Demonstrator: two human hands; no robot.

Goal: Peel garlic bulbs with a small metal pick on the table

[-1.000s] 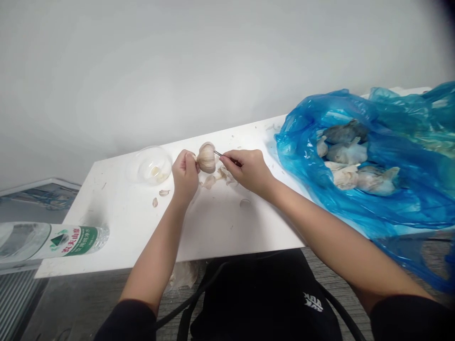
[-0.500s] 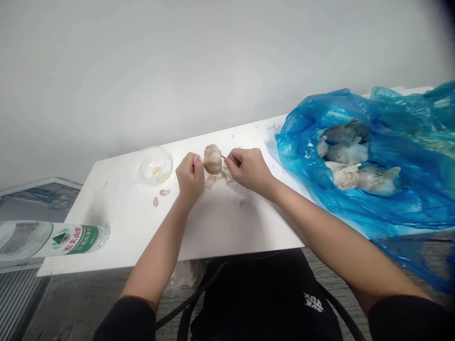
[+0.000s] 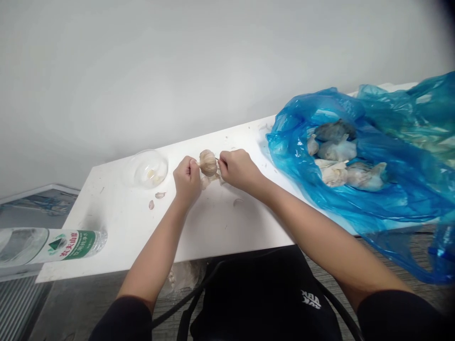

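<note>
My left hand point(image 3: 187, 179) is closed around the stem of a whole garlic bulb point(image 3: 208, 163), which points its round root end to the right. A thin dark pointed tool point(image 3: 217, 158) sticks out of my closed right hand point(image 3: 237, 167), its tip at the bulb's right side; most of it is hidden in my fingers. Under the bulb lie papery garlic skins point(image 3: 213, 178) on the white table point(image 3: 220, 227). To the left stands a clear bowl point(image 3: 161, 177) with a few pale peeled cloves in it. Two unpeeled cloves point(image 3: 159, 195) lie just in front of the bowl.
A blue plastic bag point(image 3: 291, 151) with several garlic bulbs point(image 3: 337, 149) inside spreads over the table's right end. At the left edge a water bottle point(image 3: 53, 245) lies on its side. The grey wall point(image 3: 213, 71) rises behind the table. Below hangs a clear bag point(image 3: 185, 274).
The bulb has turned slightly in my left hand, and my right hand has come closer to it, so less of the tool shows. The whole view has shifted a little.
</note>
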